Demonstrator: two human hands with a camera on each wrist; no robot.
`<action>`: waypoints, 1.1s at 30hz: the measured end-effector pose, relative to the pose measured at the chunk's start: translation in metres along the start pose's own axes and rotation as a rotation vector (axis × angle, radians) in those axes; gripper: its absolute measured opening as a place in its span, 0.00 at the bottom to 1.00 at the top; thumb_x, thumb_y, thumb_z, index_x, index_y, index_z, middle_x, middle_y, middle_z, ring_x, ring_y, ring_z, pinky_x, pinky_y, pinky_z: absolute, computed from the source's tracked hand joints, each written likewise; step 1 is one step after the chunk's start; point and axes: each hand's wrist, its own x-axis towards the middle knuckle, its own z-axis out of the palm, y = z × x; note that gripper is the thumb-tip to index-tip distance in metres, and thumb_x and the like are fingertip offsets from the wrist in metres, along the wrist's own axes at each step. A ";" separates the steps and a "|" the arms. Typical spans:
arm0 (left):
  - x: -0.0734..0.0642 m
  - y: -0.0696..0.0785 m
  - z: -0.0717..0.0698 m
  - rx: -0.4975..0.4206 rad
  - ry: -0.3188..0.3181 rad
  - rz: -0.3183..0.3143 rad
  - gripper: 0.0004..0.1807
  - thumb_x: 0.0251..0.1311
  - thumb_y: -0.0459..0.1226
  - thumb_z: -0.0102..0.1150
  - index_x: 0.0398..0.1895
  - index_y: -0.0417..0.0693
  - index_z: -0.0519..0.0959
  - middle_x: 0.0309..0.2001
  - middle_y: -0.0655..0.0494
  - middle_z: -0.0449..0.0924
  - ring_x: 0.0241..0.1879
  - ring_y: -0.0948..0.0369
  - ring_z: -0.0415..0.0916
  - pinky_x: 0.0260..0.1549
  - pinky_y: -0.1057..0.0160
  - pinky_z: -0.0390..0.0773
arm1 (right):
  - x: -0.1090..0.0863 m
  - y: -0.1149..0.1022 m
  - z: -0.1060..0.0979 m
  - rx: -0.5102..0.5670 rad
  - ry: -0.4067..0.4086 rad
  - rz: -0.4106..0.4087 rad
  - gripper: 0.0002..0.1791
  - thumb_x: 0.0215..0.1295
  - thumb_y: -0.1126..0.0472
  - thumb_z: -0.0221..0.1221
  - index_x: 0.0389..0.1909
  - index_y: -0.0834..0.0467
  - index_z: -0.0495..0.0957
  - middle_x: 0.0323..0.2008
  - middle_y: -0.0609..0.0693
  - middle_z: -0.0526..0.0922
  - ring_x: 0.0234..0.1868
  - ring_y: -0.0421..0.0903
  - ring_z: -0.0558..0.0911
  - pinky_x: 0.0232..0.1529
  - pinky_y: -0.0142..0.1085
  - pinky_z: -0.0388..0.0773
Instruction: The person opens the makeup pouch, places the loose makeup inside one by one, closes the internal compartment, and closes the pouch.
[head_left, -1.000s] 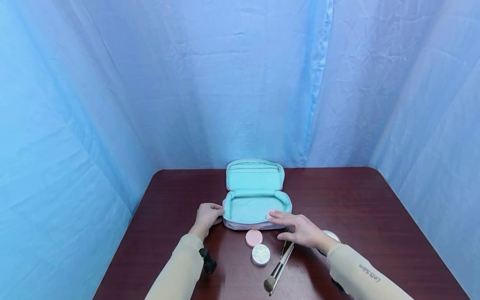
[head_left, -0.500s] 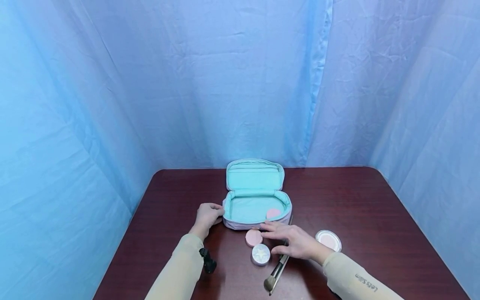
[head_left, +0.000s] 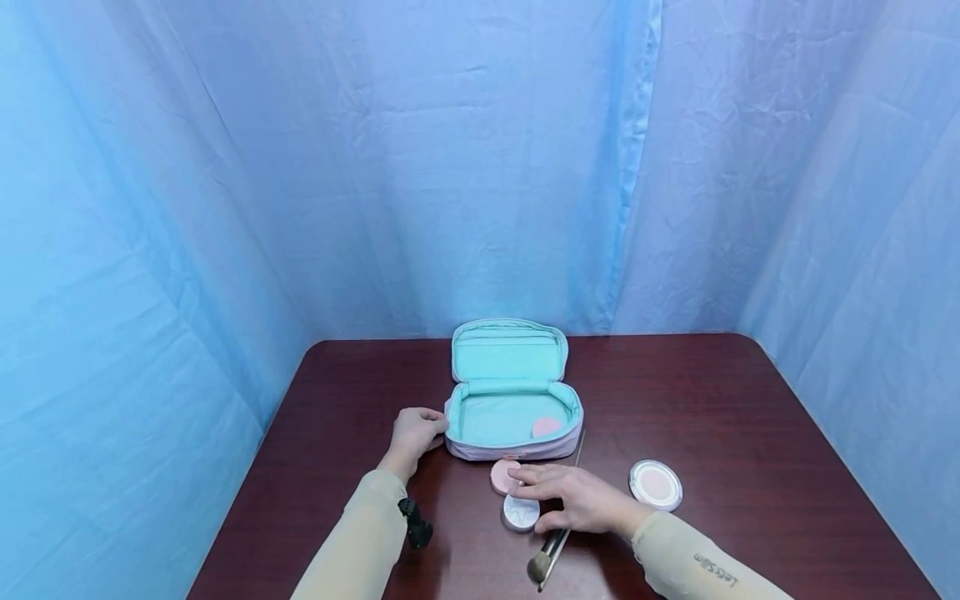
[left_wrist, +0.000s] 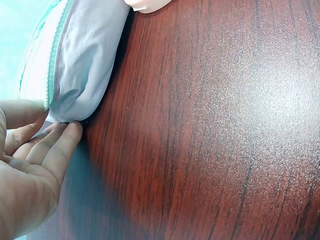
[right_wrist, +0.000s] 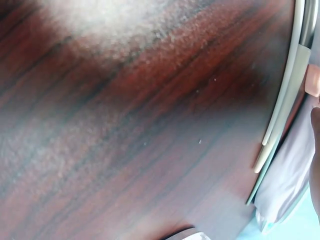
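Observation:
A mint-lined pouch (head_left: 480,451), lilac outside, lies unzipped with its lid folded back. My left hand (head_left: 414,433) holds its left end; in the left wrist view, the thumb sits on the zipper edge and the fingers (left_wrist: 62,145) tuck against the end below. Inside, at the front right, rests a pink round piece (head_left: 546,427). Just in front of the pouch are a pink round case (head_left: 502,476) and a round jar (head_left: 517,518) with a pale lid. My right hand (head_left: 576,498) reaches over them, fingers extended, fingertips overlapping both, thumb beside the jar.
Makeup brushes (head_left: 550,557) lie under and in front of the right hand, their handles (right_wrist: 280,110) pointing toward the pouch. A round compact (head_left: 656,485) with a white ring is to the right. Blue curtains (head_left: 465,167) enclose the dark wooden table (head_left: 735,417).
My right hand has drawn back from the pouch's front right corner, leaving the pink round piece inside, and moved toward me over the pink case and jar. The left hand stays put.

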 end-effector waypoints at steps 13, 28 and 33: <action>0.000 -0.002 0.000 -0.009 0.002 0.016 0.12 0.65 0.29 0.61 0.48 0.30 0.84 0.48 0.41 0.82 0.48 0.52 0.82 0.50 0.51 0.85 | 0.002 0.005 0.015 -0.118 -0.006 -0.106 0.34 0.57 0.46 0.72 0.64 0.55 0.81 0.66 0.58 0.78 0.67 0.58 0.77 0.61 0.52 0.77; -0.002 -0.001 0.001 0.007 0.007 0.020 0.12 0.64 0.29 0.60 0.47 0.30 0.83 0.47 0.41 0.82 0.49 0.50 0.82 0.49 0.51 0.85 | 0.005 0.002 0.014 -0.119 0.016 -0.137 0.29 0.54 0.58 0.75 0.59 0.58 0.83 0.61 0.56 0.82 0.63 0.57 0.80 0.61 0.50 0.78; -0.001 -0.002 0.001 0.010 0.010 0.027 0.12 0.64 0.29 0.60 0.47 0.29 0.83 0.47 0.41 0.82 0.49 0.50 0.82 0.49 0.51 0.85 | 0.007 0.001 0.007 -0.100 0.107 -0.132 0.28 0.52 0.60 0.77 0.57 0.57 0.85 0.60 0.58 0.83 0.60 0.52 0.83 0.60 0.39 0.79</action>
